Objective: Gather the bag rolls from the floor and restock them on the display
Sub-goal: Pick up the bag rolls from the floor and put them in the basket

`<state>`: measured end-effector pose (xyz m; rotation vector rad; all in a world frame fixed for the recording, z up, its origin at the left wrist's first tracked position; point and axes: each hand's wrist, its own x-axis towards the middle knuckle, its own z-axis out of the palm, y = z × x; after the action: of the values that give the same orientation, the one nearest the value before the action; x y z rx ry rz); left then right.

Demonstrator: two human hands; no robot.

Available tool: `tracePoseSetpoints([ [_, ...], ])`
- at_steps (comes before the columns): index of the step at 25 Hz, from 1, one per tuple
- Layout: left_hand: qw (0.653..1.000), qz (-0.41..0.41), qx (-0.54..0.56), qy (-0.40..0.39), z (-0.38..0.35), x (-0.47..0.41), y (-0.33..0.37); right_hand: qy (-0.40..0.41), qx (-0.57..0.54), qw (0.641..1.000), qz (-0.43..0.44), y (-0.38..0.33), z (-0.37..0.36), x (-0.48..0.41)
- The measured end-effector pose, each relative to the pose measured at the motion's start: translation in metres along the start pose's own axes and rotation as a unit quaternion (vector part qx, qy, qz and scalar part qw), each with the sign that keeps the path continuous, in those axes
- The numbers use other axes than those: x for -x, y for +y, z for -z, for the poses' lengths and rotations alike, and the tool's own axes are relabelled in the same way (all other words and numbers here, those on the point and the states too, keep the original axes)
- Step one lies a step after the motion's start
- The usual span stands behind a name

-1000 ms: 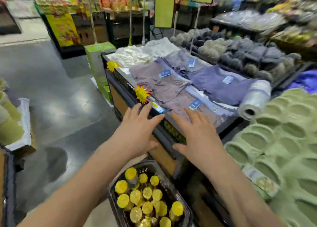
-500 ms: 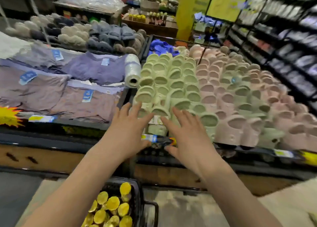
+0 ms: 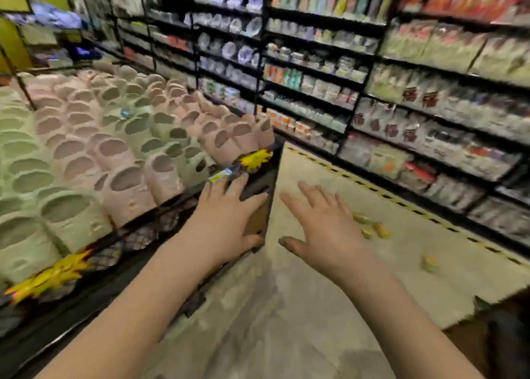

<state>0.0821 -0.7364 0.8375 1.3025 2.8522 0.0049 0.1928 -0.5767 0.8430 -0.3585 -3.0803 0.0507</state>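
Small yellow-green items, blurred, lie on the beige floor: a cluster [image 3: 371, 228] just past my right hand and a single one [image 3: 428, 262] farther right. Whether they are bag rolls I cannot tell. My left hand [image 3: 228, 221] is held out with fingers spread, in front of the corner of the slipper display [image 3: 258, 178]. My right hand [image 3: 321, 229] is also spread and holds nothing, hovering over the floor. No bag roll is in either hand.
The display bin on the left is packed with green and pink slippers [image 3: 114, 149]. Tall black shelves [image 3: 372, 91] of packaged goods line the far right side, behind a black-and-yellow floor stripe [image 3: 401, 203]. A dark object [image 3: 502, 335] sits at the lower right.
The view has swung right, from the folded clothes and the white roll on the display to the slipper bin's corner and the aisle floor. Both hands stay spread and hold nothing.
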Motion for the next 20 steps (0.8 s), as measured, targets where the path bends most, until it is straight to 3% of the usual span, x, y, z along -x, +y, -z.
tracePoseSetpoints([
  [5, 0.989, -0.151, 0.003, -0.004, 0.001, -0.125, 0.181, 0.035, -0.002, 0.988, -0.149, 0.197, 0.008, 0.057],
  [9, 0.979, -0.204, 0.011, -0.021, -0.018, -0.188, 0.272, 0.029, -0.028, 0.977, -0.210, 0.301, 0.006, 0.080],
  [14, 0.973, -0.229, 0.008, -0.042, -0.039, -0.270, 0.328, 0.026, -0.063, 0.968, -0.239, 0.393, -0.010, 0.058],
  [20, 0.966, -0.251, 0.025, -0.047, -0.077, -0.419, 0.352, 0.015, -0.072, 0.960, -0.269, 0.498, -0.051, -0.030],
])
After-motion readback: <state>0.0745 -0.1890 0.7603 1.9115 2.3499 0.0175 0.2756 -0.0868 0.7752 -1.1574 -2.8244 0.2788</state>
